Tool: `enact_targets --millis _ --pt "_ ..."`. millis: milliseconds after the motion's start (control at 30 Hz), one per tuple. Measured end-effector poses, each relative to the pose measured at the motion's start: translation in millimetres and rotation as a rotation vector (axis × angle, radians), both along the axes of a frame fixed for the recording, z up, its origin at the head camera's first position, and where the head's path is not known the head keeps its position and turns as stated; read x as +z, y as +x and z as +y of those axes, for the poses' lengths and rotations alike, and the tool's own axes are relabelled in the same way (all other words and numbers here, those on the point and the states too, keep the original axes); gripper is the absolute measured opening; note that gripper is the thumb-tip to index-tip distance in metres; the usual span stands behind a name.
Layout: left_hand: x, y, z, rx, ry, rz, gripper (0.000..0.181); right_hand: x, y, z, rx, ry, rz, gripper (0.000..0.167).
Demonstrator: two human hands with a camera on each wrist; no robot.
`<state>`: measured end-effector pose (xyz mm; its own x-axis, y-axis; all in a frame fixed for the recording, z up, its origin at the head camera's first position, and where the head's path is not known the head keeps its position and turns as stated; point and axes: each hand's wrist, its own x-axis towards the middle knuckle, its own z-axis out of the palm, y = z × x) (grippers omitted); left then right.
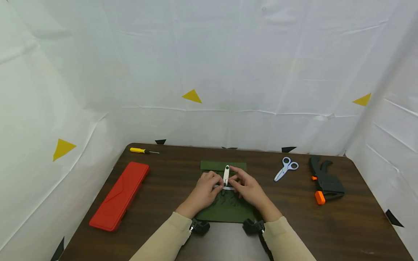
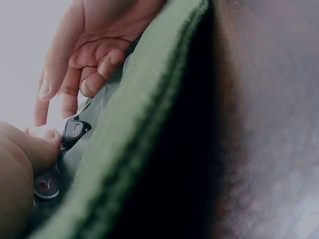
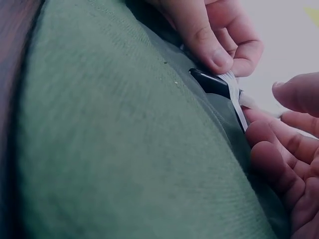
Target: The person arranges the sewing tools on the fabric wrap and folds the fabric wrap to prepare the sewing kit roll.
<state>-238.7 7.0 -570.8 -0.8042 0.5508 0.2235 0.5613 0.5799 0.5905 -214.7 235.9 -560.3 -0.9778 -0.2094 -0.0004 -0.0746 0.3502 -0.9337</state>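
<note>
A green cloth pouch lies in front of me, a white strap running across it. Against the strap is a slim tool with a white handle and a dark lower part; its kind is unclear. My left hand pinches the strap beside the tool, its thumb over the ridged white band in the right wrist view. From the other side, my right hand reaches in with its index finger extended by the handle's top. Its other fingers are loosely bent close to the strap.
A red case lies at the left, below a yellow screwdriver. To the right are light blue scissors and a black clamp with orange pads. White sheeting surrounds the brown table.
</note>
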Motion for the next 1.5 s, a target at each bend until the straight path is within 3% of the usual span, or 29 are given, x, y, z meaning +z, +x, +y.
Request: enact_targets --millis 300,867,1500 --pt "0.2 -1.5 0.5 -0.009 0.030 -0.015 0.006 1.2 0.3 -0.9 0.016 0.072 0.017 0.039" --pt "-4.8 2.8 0.2 -0.007 -0.004 -0.008 0.006 -0.9 5.4 0.1 0.076 0.088 0.046 0.030" --pt "-2.3 -1.7 1.8 0.006 -0.015 -0.025 0.007 1.9 2.5 3.6 0.111 0.095 0.070 0.025"
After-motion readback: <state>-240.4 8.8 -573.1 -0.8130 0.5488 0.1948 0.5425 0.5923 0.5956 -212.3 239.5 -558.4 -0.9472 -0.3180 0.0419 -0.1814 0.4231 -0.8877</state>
